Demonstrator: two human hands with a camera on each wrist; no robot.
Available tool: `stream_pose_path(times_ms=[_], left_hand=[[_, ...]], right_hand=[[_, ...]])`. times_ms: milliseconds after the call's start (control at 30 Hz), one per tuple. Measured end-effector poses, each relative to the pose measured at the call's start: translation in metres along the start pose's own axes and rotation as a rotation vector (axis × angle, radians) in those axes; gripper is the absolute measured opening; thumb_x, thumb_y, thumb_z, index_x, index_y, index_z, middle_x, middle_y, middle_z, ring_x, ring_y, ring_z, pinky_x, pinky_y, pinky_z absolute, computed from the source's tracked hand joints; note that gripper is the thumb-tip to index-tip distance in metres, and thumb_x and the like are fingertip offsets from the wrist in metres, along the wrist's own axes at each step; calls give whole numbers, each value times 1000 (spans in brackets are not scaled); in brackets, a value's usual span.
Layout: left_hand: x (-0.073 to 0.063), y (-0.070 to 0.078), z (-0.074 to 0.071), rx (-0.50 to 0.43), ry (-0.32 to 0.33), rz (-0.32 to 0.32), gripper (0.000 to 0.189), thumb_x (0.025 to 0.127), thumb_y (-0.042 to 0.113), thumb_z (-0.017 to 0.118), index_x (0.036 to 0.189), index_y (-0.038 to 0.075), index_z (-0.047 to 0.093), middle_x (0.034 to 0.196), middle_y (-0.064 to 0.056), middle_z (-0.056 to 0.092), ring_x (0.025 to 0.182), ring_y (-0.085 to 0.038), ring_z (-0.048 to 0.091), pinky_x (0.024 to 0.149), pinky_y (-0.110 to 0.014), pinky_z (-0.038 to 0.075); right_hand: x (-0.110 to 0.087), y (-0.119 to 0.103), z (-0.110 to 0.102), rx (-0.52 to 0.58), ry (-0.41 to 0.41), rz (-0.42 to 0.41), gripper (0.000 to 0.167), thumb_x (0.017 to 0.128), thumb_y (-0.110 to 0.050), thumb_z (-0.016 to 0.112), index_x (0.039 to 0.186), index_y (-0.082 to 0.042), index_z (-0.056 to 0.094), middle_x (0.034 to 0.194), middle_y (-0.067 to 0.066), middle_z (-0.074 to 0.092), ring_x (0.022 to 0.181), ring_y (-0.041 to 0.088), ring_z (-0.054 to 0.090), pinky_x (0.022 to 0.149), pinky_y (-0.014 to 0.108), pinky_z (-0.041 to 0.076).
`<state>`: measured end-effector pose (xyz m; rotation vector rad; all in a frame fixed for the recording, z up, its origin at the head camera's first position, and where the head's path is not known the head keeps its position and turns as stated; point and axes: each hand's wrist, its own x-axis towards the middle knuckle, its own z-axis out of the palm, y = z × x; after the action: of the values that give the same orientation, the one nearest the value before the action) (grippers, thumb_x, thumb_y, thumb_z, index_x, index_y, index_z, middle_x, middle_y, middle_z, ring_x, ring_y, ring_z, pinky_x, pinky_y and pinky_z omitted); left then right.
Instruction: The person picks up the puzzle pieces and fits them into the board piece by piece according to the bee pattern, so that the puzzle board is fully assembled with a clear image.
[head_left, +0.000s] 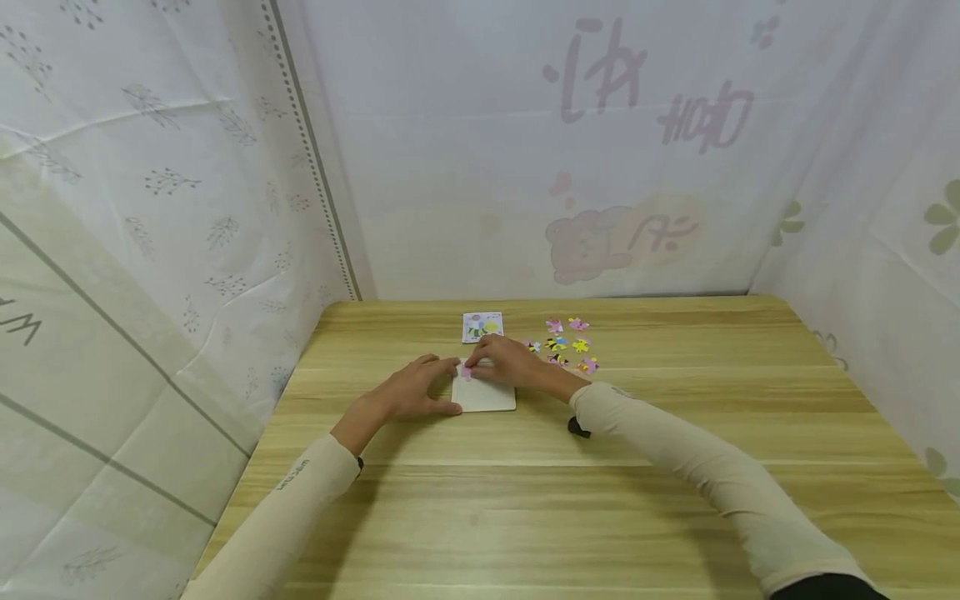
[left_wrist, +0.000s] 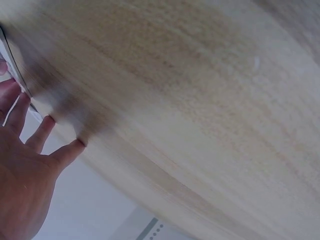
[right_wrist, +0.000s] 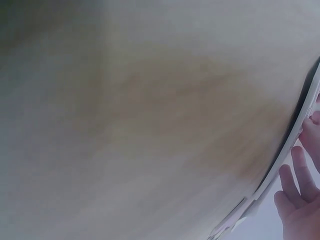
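A white square puzzle board [head_left: 487,402] lies flat on the wooden table in front of the person. At its upper left corner is a pink puzzle piece [head_left: 467,373]. The right hand [head_left: 508,364] reaches over the board and pinches this piece with thumb and fingertips. Along the board's left edge rests the left hand [head_left: 411,390], thumb and fingers spread and touching the border. In the left wrist view the left hand [left_wrist: 25,170] shows extended fingers. The right wrist view has the right hand [right_wrist: 300,195] at its edge, with the piece out of sight.
Several loose puzzle pieces [head_left: 556,343] in pink, yellow and black lie right of and behind the right hand. A picture card [head_left: 482,326] lies behind the board. The wooden table [head_left: 480,508] ends at printed curtains [head_left: 465,167] at the back and sides.
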<state>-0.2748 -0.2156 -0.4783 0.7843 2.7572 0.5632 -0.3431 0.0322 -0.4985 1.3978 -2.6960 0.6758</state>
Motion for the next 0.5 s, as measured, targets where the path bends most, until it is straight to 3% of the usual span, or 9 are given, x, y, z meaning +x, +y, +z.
stream_pose_path(times_ms=[267,500], left_hand=[[2,2,0,24,-10,68,74,93,57,72,151,16,53,161,-8,45,150,-37,34,117,-61,35],[0,4,-2,33,-21,62,74,94,57,72,152,15,54,165,-7,38,152,-39,30,119,-61,31]], right_hand=[[2,-5,-3,-26,-27,8,19,99,-23,74,114,-13,80,117,5,70,109,20,65,92,35,56],[0,-3,-11,-15,-64,41,21,102,-25,70,118,-14,79,121,2,71,115,19,65,98,37,55]])
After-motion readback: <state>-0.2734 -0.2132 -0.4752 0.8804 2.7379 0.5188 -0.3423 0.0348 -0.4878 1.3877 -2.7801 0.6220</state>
